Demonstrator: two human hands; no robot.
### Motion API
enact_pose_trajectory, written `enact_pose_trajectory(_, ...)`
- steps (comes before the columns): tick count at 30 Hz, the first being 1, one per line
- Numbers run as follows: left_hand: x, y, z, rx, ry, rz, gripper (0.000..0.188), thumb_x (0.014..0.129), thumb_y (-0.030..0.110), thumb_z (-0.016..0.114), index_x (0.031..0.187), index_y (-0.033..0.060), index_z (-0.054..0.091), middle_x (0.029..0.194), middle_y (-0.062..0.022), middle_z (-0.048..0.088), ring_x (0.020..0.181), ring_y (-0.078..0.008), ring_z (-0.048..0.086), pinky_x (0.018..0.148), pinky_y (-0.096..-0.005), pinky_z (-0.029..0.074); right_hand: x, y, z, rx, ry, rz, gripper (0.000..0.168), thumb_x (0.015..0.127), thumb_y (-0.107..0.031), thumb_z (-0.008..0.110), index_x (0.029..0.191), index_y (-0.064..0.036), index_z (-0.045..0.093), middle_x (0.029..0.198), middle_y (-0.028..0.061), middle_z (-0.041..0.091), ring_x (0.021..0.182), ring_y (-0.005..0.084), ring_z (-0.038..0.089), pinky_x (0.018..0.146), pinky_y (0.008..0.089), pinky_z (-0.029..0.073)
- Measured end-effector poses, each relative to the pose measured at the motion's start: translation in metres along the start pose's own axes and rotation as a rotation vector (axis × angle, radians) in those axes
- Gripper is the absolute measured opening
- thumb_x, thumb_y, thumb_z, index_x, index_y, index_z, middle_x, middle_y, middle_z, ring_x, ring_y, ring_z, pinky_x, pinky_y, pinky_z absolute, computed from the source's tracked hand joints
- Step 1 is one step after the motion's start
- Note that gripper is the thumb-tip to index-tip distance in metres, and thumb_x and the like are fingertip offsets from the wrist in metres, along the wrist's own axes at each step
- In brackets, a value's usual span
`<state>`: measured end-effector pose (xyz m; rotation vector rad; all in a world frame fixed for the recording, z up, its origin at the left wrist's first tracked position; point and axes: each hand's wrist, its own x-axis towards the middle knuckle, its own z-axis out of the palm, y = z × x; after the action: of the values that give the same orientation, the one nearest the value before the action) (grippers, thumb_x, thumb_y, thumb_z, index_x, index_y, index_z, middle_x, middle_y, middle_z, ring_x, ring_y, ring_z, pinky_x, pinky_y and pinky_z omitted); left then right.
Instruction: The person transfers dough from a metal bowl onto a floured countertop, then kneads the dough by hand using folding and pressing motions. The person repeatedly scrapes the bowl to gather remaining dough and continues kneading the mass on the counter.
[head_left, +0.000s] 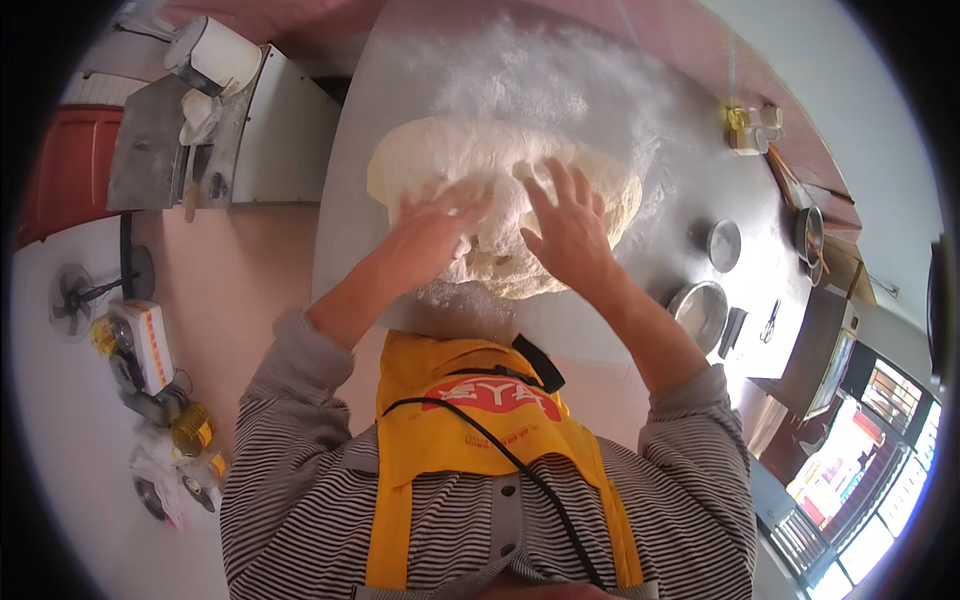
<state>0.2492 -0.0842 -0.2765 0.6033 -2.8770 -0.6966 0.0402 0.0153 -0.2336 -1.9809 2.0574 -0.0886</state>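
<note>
A large, pale mass of dough (450, 150) lies on the metal worktop in front of me, smooth across its far side. Its near edge is rough and folded. My left hand (435, 225) is over the left part of the dough, its fingers blurred but apart. Over the right part is my right hand (571, 225), fingers spread, with a small pale lump by the index fingertip. Neither hand appears to grip anything; how firmly they touch the dough cannot be told.
Loose flour (517, 82) dusts the worktop (349, 225) beyond the dough. To the right are a large metal bowl (699, 316), a smaller round dish (724, 246), scissors (770, 322) and jars (748, 139). At left, a metal cabinet (281, 135) carries a white bucket (225, 56).
</note>
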Motion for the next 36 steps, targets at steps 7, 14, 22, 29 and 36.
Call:
enact_pose_trajectory(7,-0.032,-0.026,0.046,0.054,-0.243,-0.222,0.053,0.074,0.017,0.079,0.120,0.0008,0.057,0.110,-0.0208,0.062,0.105,-0.0316,0.062,0.084,-0.0398,0.054,-0.017,-0.009,0.100,0.185,-0.269,0.340,0.038,0.090,-0.031,0.065,0.114,-0.003,0.062,0.105,0.0187,0.066,0.091,0.0354,0.067,0.077,0.0450,0.056)
enact_pose_trajectory(14,0.029,-0.051,0.075,-0.135,-0.443,-0.312,0.053,0.074,0.016,0.079,0.118,-0.0055,0.056,0.113,-0.0256,0.065,0.109,-0.0350,0.063,0.088,-0.0392,0.053,0.045,0.031,0.165,0.090,-0.273,0.296,0.013,0.083,-0.014,0.063,0.079,-0.005,0.072,0.089,0.0191,0.072,0.085,0.0349,0.069,0.078,0.0439,0.056)
enact_pose_trajectory(22,-0.078,-0.049,0.013,-0.664,0.286,-0.749,0.063,0.090,0.031,0.074,0.130,-0.0100,0.048,0.123,-0.0235,0.060,0.108,-0.0293,0.063,0.094,-0.0412,0.053,-0.097,0.054,0.057,0.693,0.278,0.597,0.029,0.098,-0.020,0.059,0.120,-0.002,0.061,0.124,0.0181,0.061,0.110,0.0319,0.064,0.088,0.0446,0.056)
enact_pose_trajectory(29,-0.065,-0.028,0.125,-1.749,0.325,-1.299,0.065,0.094,0.026,0.071,0.142,-0.0026,0.039,0.133,-0.0137,0.055,0.120,-0.0252,0.057,0.096,-0.0429,0.054,-0.135,0.077,0.202,1.733,0.242,0.971,0.054,0.101,-0.038,0.052,0.138,-0.001,0.038,0.125,0.0202,0.060,0.107,0.0327,0.063,0.087,0.0456,0.055)
enact_pose_trajectory(36,0.031,0.008,0.050,-1.838,0.464,-0.908,0.059,0.093,0.024,0.071,0.138,-0.0005,0.042,0.133,-0.0127,0.054,0.119,-0.0261,0.058,0.090,-0.0445,0.058,-0.075,0.085,0.098,1.931,0.559,0.697,0.036,0.102,-0.033,0.050,0.105,0.001,0.062,0.091,0.0085,0.065,0.089,0.0192,0.063,0.079,0.0345,0.051)
